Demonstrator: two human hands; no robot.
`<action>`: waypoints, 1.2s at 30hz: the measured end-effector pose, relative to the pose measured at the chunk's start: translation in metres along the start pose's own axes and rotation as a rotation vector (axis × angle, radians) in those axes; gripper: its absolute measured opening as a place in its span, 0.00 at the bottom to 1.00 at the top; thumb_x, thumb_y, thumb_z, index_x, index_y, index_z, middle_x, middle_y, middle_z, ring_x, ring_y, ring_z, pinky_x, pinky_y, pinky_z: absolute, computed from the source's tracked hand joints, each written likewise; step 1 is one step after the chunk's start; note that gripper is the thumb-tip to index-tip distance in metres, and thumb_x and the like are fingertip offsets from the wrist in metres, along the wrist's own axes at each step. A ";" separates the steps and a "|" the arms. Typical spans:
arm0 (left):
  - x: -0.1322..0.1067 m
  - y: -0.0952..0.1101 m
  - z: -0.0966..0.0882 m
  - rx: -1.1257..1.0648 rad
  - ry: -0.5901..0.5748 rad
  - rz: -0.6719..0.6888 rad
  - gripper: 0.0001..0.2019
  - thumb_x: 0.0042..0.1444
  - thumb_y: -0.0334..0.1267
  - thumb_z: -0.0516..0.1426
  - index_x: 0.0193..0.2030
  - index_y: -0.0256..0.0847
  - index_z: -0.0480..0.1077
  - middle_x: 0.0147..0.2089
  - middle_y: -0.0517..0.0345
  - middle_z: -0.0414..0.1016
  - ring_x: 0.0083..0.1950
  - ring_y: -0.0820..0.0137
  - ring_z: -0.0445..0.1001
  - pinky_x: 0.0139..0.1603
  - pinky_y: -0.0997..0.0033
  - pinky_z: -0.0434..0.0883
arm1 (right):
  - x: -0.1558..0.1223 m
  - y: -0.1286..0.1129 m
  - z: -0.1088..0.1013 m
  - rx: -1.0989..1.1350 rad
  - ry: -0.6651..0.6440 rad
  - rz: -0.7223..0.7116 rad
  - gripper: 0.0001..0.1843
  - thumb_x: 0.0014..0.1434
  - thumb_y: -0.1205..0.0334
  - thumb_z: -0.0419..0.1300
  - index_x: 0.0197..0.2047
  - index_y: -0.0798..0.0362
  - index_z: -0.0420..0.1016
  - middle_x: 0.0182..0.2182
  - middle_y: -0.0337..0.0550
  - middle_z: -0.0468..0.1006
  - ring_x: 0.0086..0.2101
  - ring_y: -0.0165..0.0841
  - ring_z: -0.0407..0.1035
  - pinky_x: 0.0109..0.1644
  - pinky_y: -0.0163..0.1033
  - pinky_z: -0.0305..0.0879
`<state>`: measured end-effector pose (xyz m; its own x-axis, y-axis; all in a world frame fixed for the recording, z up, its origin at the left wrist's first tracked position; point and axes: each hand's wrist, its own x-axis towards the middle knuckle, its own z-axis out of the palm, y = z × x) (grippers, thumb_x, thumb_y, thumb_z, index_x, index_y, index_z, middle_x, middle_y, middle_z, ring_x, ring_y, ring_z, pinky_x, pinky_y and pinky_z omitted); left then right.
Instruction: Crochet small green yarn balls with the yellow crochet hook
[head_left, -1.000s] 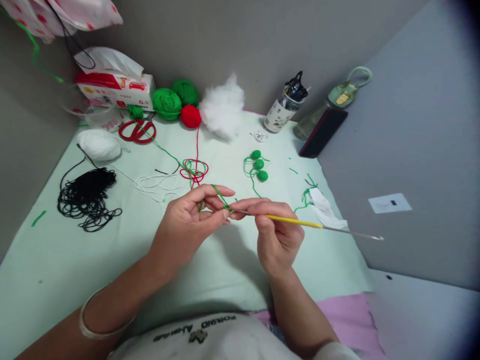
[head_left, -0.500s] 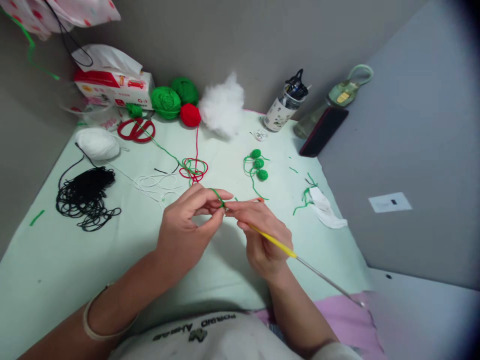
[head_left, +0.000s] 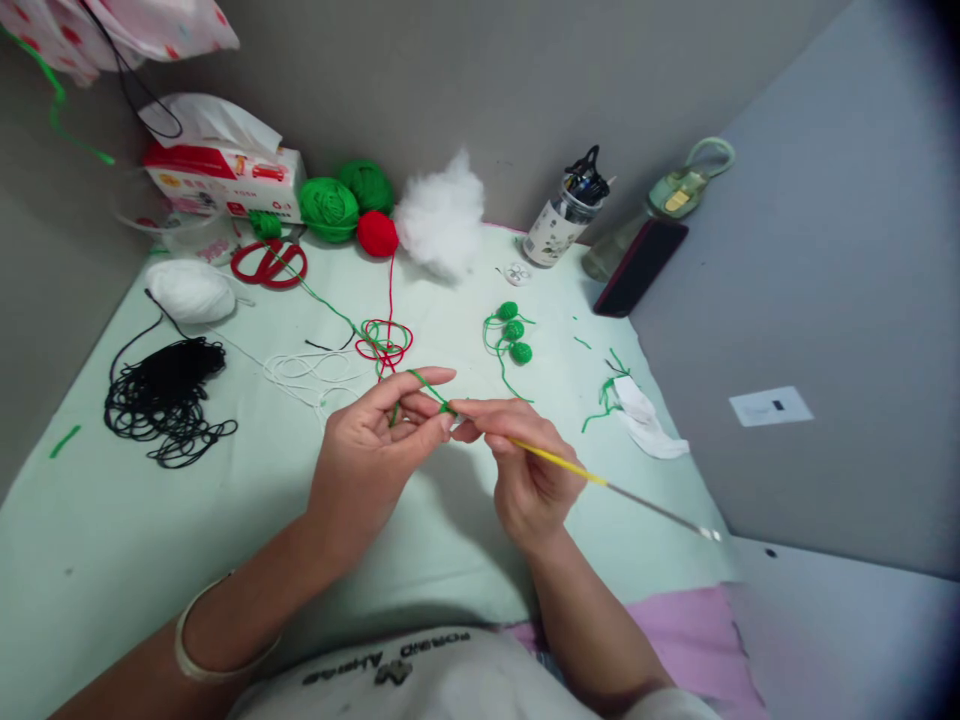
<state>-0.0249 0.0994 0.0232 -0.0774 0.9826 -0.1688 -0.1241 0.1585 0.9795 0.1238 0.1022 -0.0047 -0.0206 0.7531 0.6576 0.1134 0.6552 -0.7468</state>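
My left hand (head_left: 379, 455) pinches a small piece of green yarn work (head_left: 447, 408) between thumb and fingers. A strand of green yarn (head_left: 424, 380) runs over its raised index finger. In my right hand (head_left: 534, 470) is a crochet hook (head_left: 562, 462) with a yellow grip and a metal shaft pointing down to the right. The hook's working tip meets the green piece at my left fingertips, where the fingers partly hide it. Beyond my hands lie several tangled loops of red and green yarn (head_left: 384, 342) and three small green crocheted balls (head_left: 513, 330).
Black yarn (head_left: 169, 400), a white yarn ball (head_left: 190, 292) and red-handled scissors (head_left: 270, 264) lie at left. Behind are a tissue box (head_left: 225, 180), green yarn balls (head_left: 330, 208), a red ball (head_left: 377, 234) and white stuffing (head_left: 442, 218). A pen jar (head_left: 555, 230), phone (head_left: 641, 268) and bottle (head_left: 679, 190) stand back right.
The hook has tilted, its far end swinging upward. My left index finger has straightened and lifted, drawing out the green strand. The whole view has shifted slightly.
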 end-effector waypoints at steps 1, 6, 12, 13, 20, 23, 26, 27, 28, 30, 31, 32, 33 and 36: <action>0.000 0.000 -0.001 0.004 0.000 0.013 0.15 0.54 0.32 0.67 0.49 0.44 0.81 0.32 0.67 0.76 0.35 0.77 0.78 0.41 0.80 0.77 | 0.001 0.000 0.000 0.040 0.001 0.046 0.13 0.70 0.69 0.58 0.49 0.43 0.81 0.41 0.41 0.88 0.38 0.37 0.83 0.39 0.44 0.81; 0.000 -0.005 -0.005 0.241 0.038 0.281 0.14 0.56 0.27 0.64 0.47 0.45 0.82 0.37 0.65 0.78 0.37 0.78 0.77 0.45 0.80 0.77 | 0.000 -0.002 -0.006 0.025 -0.057 0.066 0.14 0.70 0.71 0.58 0.50 0.44 0.81 0.39 0.41 0.87 0.41 0.38 0.83 0.44 0.47 0.81; -0.001 -0.006 -0.002 0.286 0.062 0.330 0.13 0.56 0.27 0.63 0.46 0.43 0.82 0.36 0.64 0.78 0.36 0.78 0.78 0.43 0.79 0.76 | -0.005 -0.003 -0.001 -0.146 -0.052 -0.068 0.13 0.69 0.72 0.58 0.47 0.46 0.81 0.39 0.45 0.88 0.44 0.40 0.84 0.44 0.46 0.81; -0.001 -0.005 -0.002 0.219 0.052 0.249 0.13 0.56 0.28 0.64 0.47 0.44 0.82 0.36 0.65 0.78 0.36 0.77 0.78 0.42 0.80 0.77 | -0.005 -0.002 0.000 -0.133 -0.024 -0.062 0.12 0.69 0.70 0.58 0.47 0.46 0.81 0.38 0.44 0.88 0.43 0.40 0.84 0.44 0.46 0.81; -0.001 -0.002 -0.003 0.066 0.038 0.067 0.14 0.53 0.31 0.67 0.47 0.46 0.81 0.33 0.67 0.78 0.37 0.76 0.78 0.45 0.78 0.76 | -0.002 -0.001 0.001 0.008 0.012 0.086 0.11 0.70 0.68 0.58 0.46 0.46 0.81 0.34 0.41 0.87 0.37 0.38 0.84 0.42 0.47 0.81; -0.002 0.000 -0.001 0.008 0.006 0.009 0.15 0.53 0.31 0.66 0.48 0.45 0.81 0.31 0.68 0.76 0.35 0.75 0.78 0.44 0.77 0.77 | -0.004 0.001 0.003 -0.012 0.021 0.010 0.12 0.70 0.69 0.59 0.48 0.45 0.81 0.35 0.41 0.87 0.40 0.38 0.84 0.44 0.47 0.81; -0.002 0.002 0.000 -0.063 -0.027 -0.035 0.15 0.53 0.31 0.66 0.49 0.44 0.80 0.30 0.68 0.76 0.35 0.75 0.78 0.42 0.76 0.77 | -0.006 0.002 0.005 -0.046 0.038 0.002 0.10 0.70 0.68 0.59 0.47 0.45 0.81 0.36 0.41 0.88 0.39 0.38 0.84 0.43 0.48 0.81; -0.002 0.003 0.000 -0.067 -0.024 -0.031 0.16 0.53 0.32 0.67 0.49 0.44 0.80 0.30 0.68 0.76 0.35 0.75 0.78 0.42 0.76 0.77 | -0.005 0.001 0.005 -0.039 0.043 0.033 0.10 0.70 0.67 0.59 0.47 0.45 0.81 0.36 0.41 0.88 0.38 0.38 0.83 0.43 0.48 0.81; -0.001 0.003 -0.001 -0.067 -0.019 -0.025 0.16 0.53 0.32 0.67 0.49 0.44 0.80 0.30 0.68 0.75 0.35 0.74 0.78 0.42 0.76 0.77 | -0.005 0.000 0.005 -0.022 0.044 0.071 0.09 0.70 0.66 0.60 0.46 0.46 0.82 0.37 0.41 0.88 0.37 0.37 0.83 0.42 0.47 0.81; 0.000 0.004 -0.002 -0.062 -0.011 -0.012 0.13 0.53 0.33 0.67 0.47 0.43 0.80 0.32 0.66 0.76 0.36 0.74 0.78 0.41 0.75 0.76 | -0.002 -0.002 0.003 0.015 0.041 0.135 0.10 0.70 0.66 0.60 0.46 0.46 0.82 0.39 0.42 0.87 0.36 0.36 0.82 0.41 0.46 0.80; 0.001 0.004 -0.003 -0.056 -0.003 -0.005 0.11 0.53 0.33 0.68 0.45 0.43 0.80 0.33 0.65 0.77 0.37 0.73 0.78 0.41 0.75 0.76 | -0.001 -0.004 0.002 0.016 0.037 0.148 0.10 0.70 0.67 0.60 0.46 0.46 0.82 0.40 0.43 0.87 0.36 0.36 0.81 0.40 0.45 0.80; 0.000 0.003 -0.003 -0.045 0.009 0.005 0.10 0.53 0.33 0.68 0.44 0.43 0.80 0.35 0.64 0.78 0.38 0.73 0.77 0.41 0.74 0.76 | -0.001 -0.004 0.001 -0.007 0.031 0.143 0.11 0.69 0.68 0.60 0.47 0.45 0.82 0.40 0.43 0.86 0.37 0.36 0.80 0.39 0.45 0.80; 0.000 0.003 -0.003 -0.030 0.026 0.021 0.10 0.53 0.33 0.68 0.43 0.43 0.80 0.36 0.63 0.78 0.38 0.72 0.77 0.42 0.74 0.76 | -0.002 -0.005 0.000 -0.059 0.013 0.123 0.12 0.69 0.69 0.60 0.48 0.45 0.82 0.40 0.43 0.86 0.38 0.37 0.80 0.39 0.45 0.79; -0.004 0.000 -0.001 -0.023 0.051 0.039 0.15 0.52 0.30 0.68 0.47 0.44 0.81 0.33 0.65 0.76 0.35 0.74 0.74 0.42 0.75 0.74 | -0.008 -0.003 -0.004 -0.314 -0.063 -0.057 0.19 0.67 0.71 0.61 0.55 0.41 0.81 0.41 0.45 0.83 0.41 0.38 0.79 0.41 0.45 0.79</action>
<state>-0.0260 0.0957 0.0241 -0.1324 0.9817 -0.1366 -0.1428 0.1174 0.9828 0.1274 0.0941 -0.0073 -0.0962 0.7243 0.6828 0.4106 0.6538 -0.6356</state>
